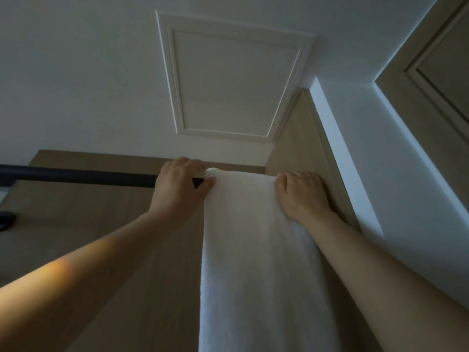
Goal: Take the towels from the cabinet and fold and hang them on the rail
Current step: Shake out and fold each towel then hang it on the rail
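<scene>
While towel [253, 237] hangs over rail [76, 177], left hand [177, 189] pinches left edge, right hand [302, 196] curls over right edge; soft, light, likely slips; best held at top fold.

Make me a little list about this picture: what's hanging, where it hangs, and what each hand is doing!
towel: white fluffy towel, draped over the rail and hanging straight down
rail: dark round rail, high up, sticking out to the left of the towel
left hand: left hand grips the towel's top left edge at the rail
right hand: right hand, fingers curled on the towel's top right edge
behind: pale wooden wall
above: white framed ceiling panel
</scene>
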A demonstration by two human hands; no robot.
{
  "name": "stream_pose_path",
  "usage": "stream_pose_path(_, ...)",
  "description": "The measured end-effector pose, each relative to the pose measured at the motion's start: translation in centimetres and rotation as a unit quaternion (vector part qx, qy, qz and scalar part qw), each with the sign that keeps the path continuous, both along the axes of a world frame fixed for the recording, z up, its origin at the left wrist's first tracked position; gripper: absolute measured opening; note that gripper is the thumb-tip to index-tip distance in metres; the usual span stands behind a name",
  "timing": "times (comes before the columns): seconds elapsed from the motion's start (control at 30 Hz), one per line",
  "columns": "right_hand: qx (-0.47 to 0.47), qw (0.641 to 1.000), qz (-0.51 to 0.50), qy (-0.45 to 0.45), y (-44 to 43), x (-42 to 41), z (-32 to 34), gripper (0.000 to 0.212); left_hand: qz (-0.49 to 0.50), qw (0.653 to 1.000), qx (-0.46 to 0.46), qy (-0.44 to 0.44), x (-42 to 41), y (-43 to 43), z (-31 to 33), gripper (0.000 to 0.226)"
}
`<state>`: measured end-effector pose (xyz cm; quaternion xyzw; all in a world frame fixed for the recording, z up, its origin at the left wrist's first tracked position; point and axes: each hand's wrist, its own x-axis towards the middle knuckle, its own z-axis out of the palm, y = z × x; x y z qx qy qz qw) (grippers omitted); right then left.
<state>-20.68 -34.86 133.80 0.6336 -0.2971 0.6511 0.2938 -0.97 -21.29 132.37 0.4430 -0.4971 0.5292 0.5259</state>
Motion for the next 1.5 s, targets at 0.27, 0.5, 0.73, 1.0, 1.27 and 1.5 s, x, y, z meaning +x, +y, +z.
stream_pose_path(0.27,0.012,0.999,-0.028,0.013,0.4,0.0,0.1,0.046,-0.249,0.921,0.198,0.224,-0.7,-1.4,-4.4,0.053)
stream_pose_path(0.5,0.105,0.990,0.098,0.020,1.8,-0.6,-0.2,0.042,-0.351,0.894,0.069,0.269,-2.8,-1.8,-4.5,0.046)
stream_pose_path(0.73,0.096,0.970,0.217,-0.046,3.1,-2.8,-8.2,0.048,-0.349,0.890,0.075,0.285,-3.8,-1.9,-4.6,0.038)
stream_pose_path(1.0,0.102,0.929,0.336,-0.117,2.9,-2.1,-9.8,0.051,-0.317,0.912,0.051,0.256,-3.5,-1.9,-4.1,0.043)
stream_pose_path(1.27,0.028,0.955,0.276,-0.101,3.0,-2.0,-2.3,0.033,-0.200,0.956,0.031,0.213,-3.6,-1.0,2.9,0.043)
stream_pose_path(1.5,0.126,0.990,0.069,-0.016,1.9,-1.4,1.3,0.037,0.114,0.968,0.117,0.190,-3.8,-1.7,6.0,0.035)
